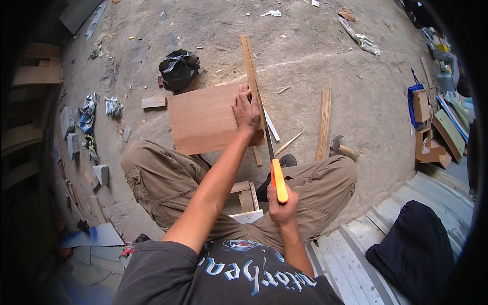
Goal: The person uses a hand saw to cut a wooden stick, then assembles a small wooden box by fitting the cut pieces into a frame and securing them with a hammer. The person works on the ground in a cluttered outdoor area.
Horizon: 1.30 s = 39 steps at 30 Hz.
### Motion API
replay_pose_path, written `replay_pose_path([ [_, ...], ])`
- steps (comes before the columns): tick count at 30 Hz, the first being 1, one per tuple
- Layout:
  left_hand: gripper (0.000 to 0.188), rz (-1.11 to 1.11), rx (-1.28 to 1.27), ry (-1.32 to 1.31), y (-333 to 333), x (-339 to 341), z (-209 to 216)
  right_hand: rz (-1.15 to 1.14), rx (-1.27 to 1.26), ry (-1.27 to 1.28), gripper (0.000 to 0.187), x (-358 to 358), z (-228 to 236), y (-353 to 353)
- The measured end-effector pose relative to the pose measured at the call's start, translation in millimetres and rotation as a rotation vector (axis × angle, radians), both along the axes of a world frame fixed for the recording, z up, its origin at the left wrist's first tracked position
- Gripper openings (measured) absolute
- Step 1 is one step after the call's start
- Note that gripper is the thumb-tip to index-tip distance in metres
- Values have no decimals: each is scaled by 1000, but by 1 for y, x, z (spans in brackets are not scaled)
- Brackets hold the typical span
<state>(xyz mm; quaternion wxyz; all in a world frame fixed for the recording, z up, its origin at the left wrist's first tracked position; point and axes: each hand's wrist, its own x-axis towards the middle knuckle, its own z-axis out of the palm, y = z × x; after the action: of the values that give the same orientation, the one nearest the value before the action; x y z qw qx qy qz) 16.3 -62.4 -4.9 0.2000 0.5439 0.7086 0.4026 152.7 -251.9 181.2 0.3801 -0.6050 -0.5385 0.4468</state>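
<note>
My right hand (283, 203) is closed around the yellow-and-orange handle of a handsaw (277, 178). Its narrow blade points away from me, along the right edge of a long wooden strip (249, 61). My left hand (246, 111) lies with its fingers stretched out on the wood, pressing where the strip crosses the right side of a reddish-brown board (203, 119). The board rests in front of my bent legs, raised on something hidden beneath it. Whether the saw's teeth are in the wood I cannot tell.
A hammer (343, 148) and long wooden slats (324, 124) lie right of the board. Beyond its left corner are a black plastic bag (179, 70) and a small wood block (154, 102). A wooden frame (247, 198) sits between my legs. Black cloth (414, 254) lies at lower right.
</note>
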Motion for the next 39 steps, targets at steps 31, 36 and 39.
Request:
replay_pose_path([
  [31,55,-80,-51,142,4,6,-8,-87,-239,217,23,20,-4,-1],
  [36,55,-97,-43,170,3,3,-11,-124,-244,255,21,24,17,-18],
  [39,55,-105,-37,155,6,5,-10,-90,-278,258,19,17,-18,38],
])
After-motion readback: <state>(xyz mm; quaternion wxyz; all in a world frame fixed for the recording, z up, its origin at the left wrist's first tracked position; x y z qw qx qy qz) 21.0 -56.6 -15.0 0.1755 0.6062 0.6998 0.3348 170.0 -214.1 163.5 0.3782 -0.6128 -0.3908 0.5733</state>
